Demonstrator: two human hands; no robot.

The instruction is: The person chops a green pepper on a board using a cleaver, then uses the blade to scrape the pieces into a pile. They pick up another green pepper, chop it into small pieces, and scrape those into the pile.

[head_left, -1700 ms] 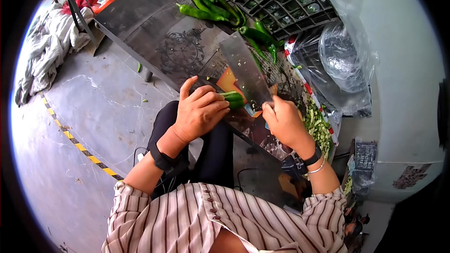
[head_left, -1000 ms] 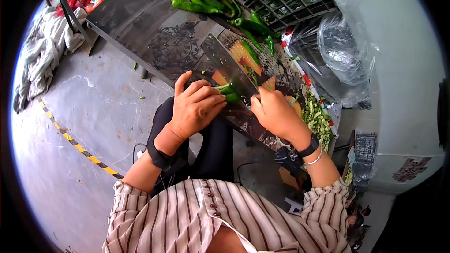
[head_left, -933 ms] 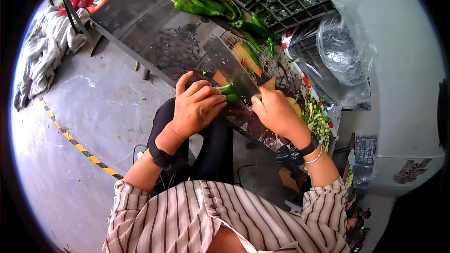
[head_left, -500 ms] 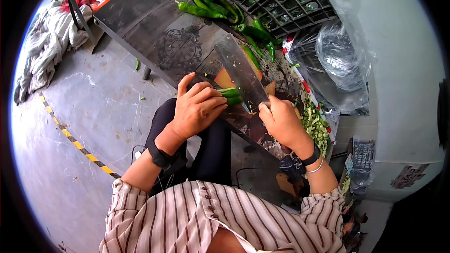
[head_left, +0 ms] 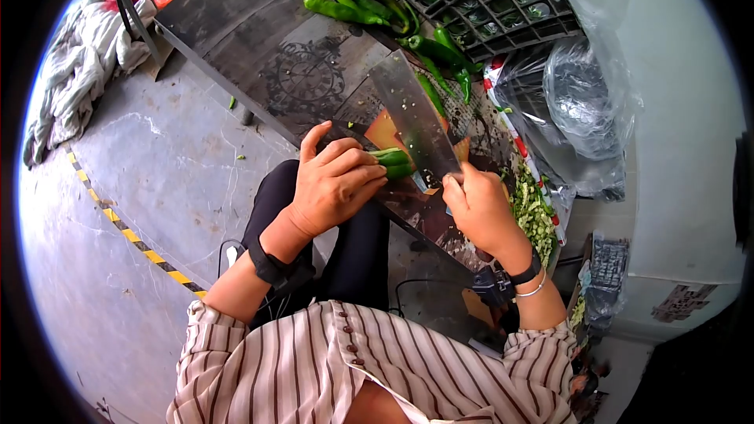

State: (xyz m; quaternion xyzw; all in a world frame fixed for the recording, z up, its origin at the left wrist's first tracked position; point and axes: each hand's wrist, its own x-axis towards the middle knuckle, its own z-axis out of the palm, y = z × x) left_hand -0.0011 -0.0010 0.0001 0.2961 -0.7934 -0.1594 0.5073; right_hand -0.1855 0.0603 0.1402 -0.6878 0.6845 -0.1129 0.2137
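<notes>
My left hand (head_left: 336, 180) is closed over green peppers (head_left: 393, 163), pinning them at the near edge of the table; their ends stick out past my fingers toward the blade. In my right hand (head_left: 481, 208) is the handle of a cleaver (head_left: 412, 114), its broad blade slanting up and left beside the peppers, with small bits stuck to it. An orange-brown piece (head_left: 382, 129) shows under the blade. Chopped green pepper (head_left: 532, 208) lies heaped to the right of my right hand. Whole green peppers (head_left: 345, 12) lie at the far side of the table.
A black plastic crate (head_left: 479, 0) stands at the back of the dark table (head_left: 228, 23). Clear plastic wrapping (head_left: 581, 94) lies to the right. Yellow-black tape (head_left: 126, 228) runs along the floor at left, near a heap of pale cloth (head_left: 82, 71).
The view has shifted slightly. My left hand still holds the peppers, and the cleaver has moved slightly right with my right hand.
</notes>
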